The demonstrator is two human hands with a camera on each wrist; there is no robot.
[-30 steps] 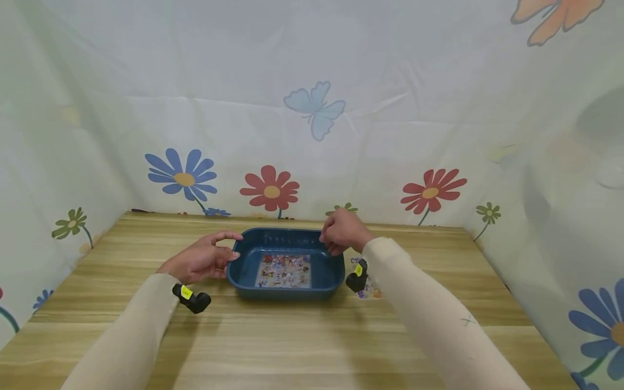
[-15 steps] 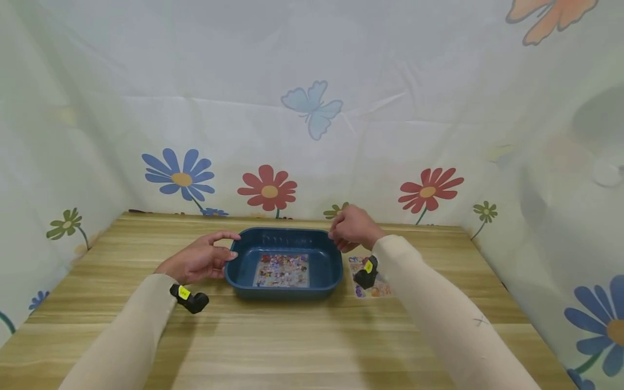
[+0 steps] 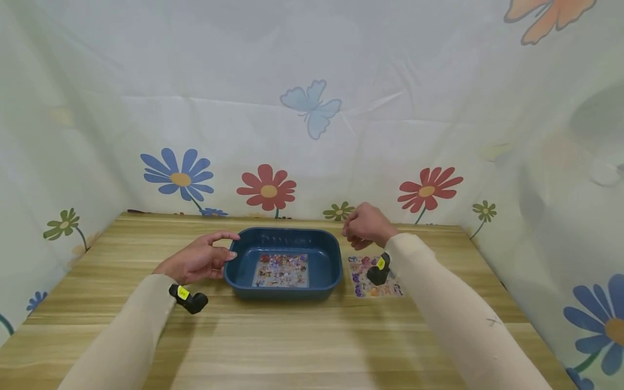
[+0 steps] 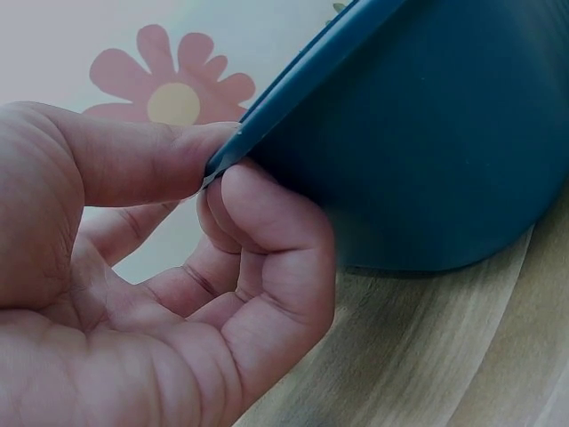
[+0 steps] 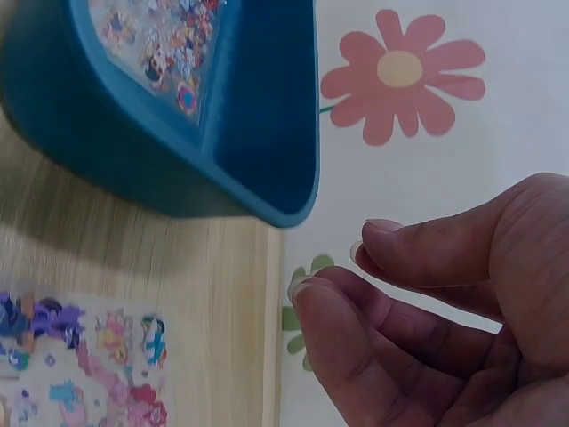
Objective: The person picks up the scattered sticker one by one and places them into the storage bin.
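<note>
My left hand (image 3: 195, 261) pinches the left rim of a dark blue rectangular tub (image 3: 319, 271); in the left wrist view the thumb lies on the rim (image 4: 289, 89) and curled fingers sit beneath it. Flat inside the tub lies a clear sheet of small colourful stickers (image 3: 281, 271). Past the tub's back right corner hangs my right hand (image 3: 369, 226), off the rim, fingers loosely bent with a gap to the thumb and nothing between them. A second sticker sheet (image 3: 361, 281) lies on the table right of the tub, partly behind the wrist camera.
The wood-grain table (image 3: 273, 346) ends at the back against a white curtain (image 3: 219, 124) printed with flowers and a butterfly. More curtain stands at both sides. A black camera is strapped to each wrist.
My right hand has moved right, away from the tub's back right corner, uncovering more of the second sheet. The left hand keeps its place on the rim.
</note>
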